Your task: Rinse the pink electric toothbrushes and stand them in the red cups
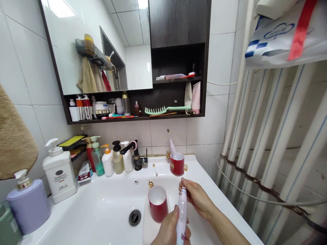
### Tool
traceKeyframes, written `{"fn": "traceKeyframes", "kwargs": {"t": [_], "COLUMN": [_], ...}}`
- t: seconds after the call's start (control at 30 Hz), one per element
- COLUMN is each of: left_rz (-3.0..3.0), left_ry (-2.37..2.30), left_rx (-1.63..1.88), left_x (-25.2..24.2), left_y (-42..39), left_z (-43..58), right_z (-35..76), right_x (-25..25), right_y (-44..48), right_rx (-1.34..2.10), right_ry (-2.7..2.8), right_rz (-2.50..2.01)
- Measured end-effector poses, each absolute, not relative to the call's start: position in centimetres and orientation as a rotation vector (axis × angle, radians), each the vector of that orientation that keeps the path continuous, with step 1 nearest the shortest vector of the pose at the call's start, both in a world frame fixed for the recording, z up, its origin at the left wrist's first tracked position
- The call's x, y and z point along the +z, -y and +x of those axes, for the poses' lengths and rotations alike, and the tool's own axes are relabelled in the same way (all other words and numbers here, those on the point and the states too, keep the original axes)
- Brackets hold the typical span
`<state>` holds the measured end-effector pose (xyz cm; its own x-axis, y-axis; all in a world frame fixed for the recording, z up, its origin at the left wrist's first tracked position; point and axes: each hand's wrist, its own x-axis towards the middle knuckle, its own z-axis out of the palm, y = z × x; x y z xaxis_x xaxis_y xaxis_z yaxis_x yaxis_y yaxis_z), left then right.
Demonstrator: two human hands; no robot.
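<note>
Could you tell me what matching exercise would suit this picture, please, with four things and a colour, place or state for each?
Things:
1. Faucet
2. Front toothbrush
3. Rear cup
4. Hairbrush

Descriptions:
A. Held by the left hand and right hand
B. On the cabinet's bottom shelf
C. Black
D. Holds a pale, pointed handle

Pairs: 1-C, 2-A, 3-D, 4-B

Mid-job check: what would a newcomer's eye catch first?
Probably the pale toothbrush near bottom centre, gripped by the left hand, the right hand at its neck. Next, a red cup in the sink and another red cup at its back edge, holding a second toothbrush. Above, a green hairbrush stands out on the dark shelf.
</note>
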<state>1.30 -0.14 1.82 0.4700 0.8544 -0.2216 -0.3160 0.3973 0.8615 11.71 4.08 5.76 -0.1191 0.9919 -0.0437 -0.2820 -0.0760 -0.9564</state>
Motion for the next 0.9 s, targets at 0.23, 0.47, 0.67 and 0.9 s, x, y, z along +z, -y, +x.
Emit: {"fn": "traceKeyframes", "kwargs": {"t": [0.23,0.47,0.67,0.9], "left_rz": [0.866,0.870,1.047,1.125], "left_ry": [-0.780,-0.798,-0.807,-0.831], "left_rx": [0.832,0.845,0.882,0.917], "left_x": [2.1,2.0,2.2,2.3], "left_y": [0.1,0.2,0.1,0.0], "left_z": [1.3,1.2,0.8,0.7], "right_z": [11.6,11.2,10.6,10.0], "right_x": [6.0,5.6,6.1,6.4], "right_y": [-3.7,-3.8,-3.5,-3.1], "right_rx": [1.450,1.438,1.400,1.315], "right_ry": [1.038,1.075,1.043,1.004], "right_rz": [-1.001,-0.990,-1.040,-1.073]}}
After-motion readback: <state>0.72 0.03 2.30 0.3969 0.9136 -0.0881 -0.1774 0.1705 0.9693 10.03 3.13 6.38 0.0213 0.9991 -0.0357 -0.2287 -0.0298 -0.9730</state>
